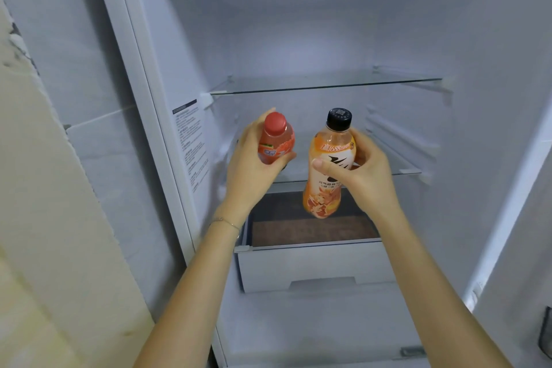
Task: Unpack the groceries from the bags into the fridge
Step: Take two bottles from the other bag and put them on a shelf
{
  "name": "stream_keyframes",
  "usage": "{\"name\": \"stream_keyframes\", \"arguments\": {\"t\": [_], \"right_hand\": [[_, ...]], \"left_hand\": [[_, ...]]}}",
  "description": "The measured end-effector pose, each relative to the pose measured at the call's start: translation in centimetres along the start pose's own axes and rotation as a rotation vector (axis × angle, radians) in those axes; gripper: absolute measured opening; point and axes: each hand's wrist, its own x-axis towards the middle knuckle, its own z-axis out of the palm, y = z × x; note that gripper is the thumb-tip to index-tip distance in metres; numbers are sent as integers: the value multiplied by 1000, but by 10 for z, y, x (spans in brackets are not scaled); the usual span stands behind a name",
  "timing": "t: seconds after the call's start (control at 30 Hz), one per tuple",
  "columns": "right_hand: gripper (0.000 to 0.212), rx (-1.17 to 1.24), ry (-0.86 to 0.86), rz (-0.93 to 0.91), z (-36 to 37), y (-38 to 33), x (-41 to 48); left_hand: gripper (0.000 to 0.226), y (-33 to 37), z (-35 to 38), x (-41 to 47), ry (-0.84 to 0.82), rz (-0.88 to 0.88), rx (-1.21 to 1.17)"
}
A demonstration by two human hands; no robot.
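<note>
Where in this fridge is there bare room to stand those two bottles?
The upper glass shelf shows bare from side wall to side wall. The lower glass shelf also looks bare where visible, though the left hand with the red bottle and the right hand with the orange bottle hide its middle. Only the gap between the bottles is tight.

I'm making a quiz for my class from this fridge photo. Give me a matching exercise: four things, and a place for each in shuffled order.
1 red-capped bottle
2 black-capped bottle
3 upper glass shelf
4 drawer

A in the right hand
B below both bottles
C in the left hand
D above both bottles

Pairs: 1-C, 2-A, 3-D, 4-B
</note>
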Motion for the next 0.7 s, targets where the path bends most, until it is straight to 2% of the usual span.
{"name": "stream_keyframes", "arguments": {"t": [0.1,0.27,0.47,0.6,0.7], "right_hand": [[49,-2,-8,-3,0,2,1],[53,29,-25,25,3,10,1],[51,44,-48,50,3,18,0],[45,26,-59,53,0,21,-1],[47,35,-52,61,-2,24,-2]], "left_hand": [[70,-1,4,-1,-11,0,90],[65,-4,8,-1,60,-67,-113],[61,-5,12,-6,62,-161,-308],[60,-12,13,-5,-28,-159,-273],[53,-15,17,-5,-84,-82,-137]]}}
